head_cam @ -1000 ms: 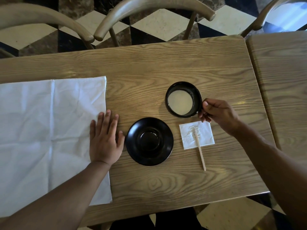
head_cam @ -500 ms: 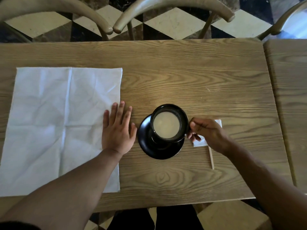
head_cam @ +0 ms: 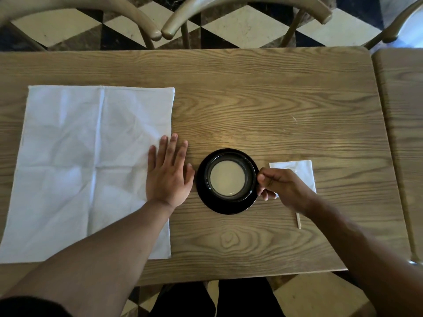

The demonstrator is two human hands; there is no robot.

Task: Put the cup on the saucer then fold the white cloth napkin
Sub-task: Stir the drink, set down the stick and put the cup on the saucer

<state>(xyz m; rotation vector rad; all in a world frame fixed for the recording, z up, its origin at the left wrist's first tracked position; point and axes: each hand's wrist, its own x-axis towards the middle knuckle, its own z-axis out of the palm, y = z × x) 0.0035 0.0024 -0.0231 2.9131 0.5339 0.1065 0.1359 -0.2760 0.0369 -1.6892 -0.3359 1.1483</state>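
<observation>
cup (head_cam: 227,178) on saucer (head_cam: 225,207) | right hand (head_cam: 282,187) grip pinches handle; left hand (head_cam: 168,173) flat, splayed | release gently, avoid spill, then napkin (head_cam: 91,165)

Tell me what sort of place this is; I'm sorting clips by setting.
Probably a café or restaurant: two wooden tables set side by side, curved-back chairs, a checkered stone floor, and a cup of milky coffee.

Cup (head_cam: 229,177) on saucer (head_cam: 229,208); right hand (head_cam: 282,187) pinching handle.
</observation>
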